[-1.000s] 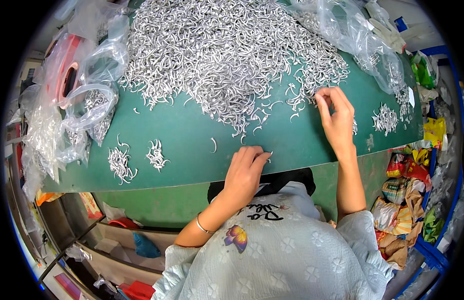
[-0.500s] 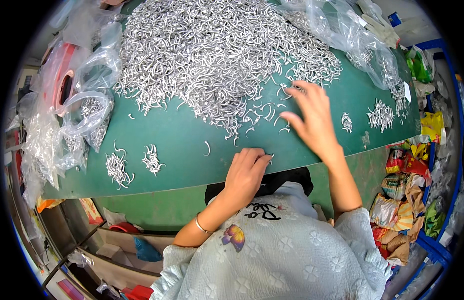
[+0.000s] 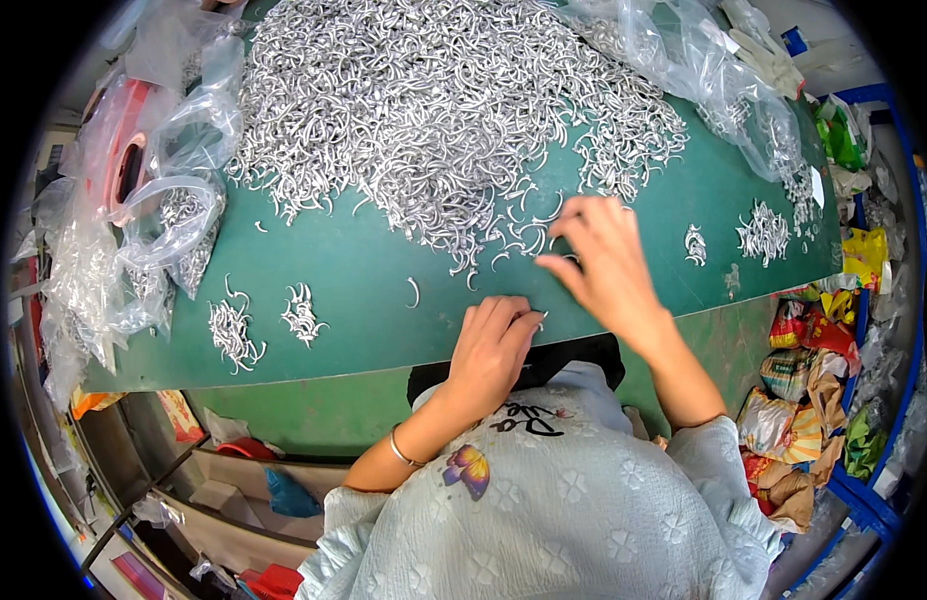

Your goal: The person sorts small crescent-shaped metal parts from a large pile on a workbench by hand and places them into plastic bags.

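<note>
A large heap of small curved silver metal pieces (image 3: 413,110) covers the far middle of the green table (image 3: 363,340). At the near edge, my left hand (image 3: 495,345) is closed, thumb and fingers together, with the tip of a curved metal piece (image 3: 542,320) showing at its fingertips. My right hand (image 3: 605,265) reaches over the loose pieces at the heap's near right side. Its thumb and fingers are apart, and I make out nothing between them. A single curved piece (image 3: 413,291) lies left of my hands.
Two small piles (image 3: 233,335) (image 3: 303,315) lie at the near left, and two more piles (image 3: 694,245) (image 3: 762,232) at the right. Clear plastic bags (image 3: 188,235) with metal pieces stand at the left. Another plastic bag (image 3: 723,90) lies at the far right. Blue shelving (image 3: 863,500) rises beyond the right edge.
My right hand has moved left and nearer to me, away from the right part of the heap. My left hand has stayed in place, closed.
</note>
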{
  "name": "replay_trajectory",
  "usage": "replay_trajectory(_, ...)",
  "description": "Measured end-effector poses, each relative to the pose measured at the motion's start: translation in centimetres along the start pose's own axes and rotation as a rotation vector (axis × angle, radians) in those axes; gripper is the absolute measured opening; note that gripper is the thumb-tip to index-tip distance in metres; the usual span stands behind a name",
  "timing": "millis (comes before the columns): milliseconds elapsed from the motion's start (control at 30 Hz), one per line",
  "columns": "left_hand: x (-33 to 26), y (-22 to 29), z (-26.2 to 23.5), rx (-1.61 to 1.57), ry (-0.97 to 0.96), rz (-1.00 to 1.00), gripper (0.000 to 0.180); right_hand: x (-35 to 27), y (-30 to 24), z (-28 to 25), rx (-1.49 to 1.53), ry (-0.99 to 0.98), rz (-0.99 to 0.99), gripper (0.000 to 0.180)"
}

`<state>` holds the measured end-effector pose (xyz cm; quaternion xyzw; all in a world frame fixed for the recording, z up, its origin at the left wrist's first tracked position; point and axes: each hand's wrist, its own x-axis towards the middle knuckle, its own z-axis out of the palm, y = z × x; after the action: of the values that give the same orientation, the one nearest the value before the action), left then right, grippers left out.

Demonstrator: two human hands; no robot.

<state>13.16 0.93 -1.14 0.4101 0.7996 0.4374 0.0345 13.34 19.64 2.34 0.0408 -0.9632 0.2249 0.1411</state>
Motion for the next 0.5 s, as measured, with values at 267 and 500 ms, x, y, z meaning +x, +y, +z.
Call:
replay_trajectory(267, -0.8, 0.0, -0.3, 0.025, 0.031, -0.019, 0.026, -2.9, -0.6, 1.4, 0.094, -0.163, -0.192, 0.014)
replay_trajectory(500, -1.1, -0.2, -0.5, 0.001, 0.003, -0.009, 0.027, -2.2, -0.2, 0.3, 0.044, 0.000, -0.117, 0.010)
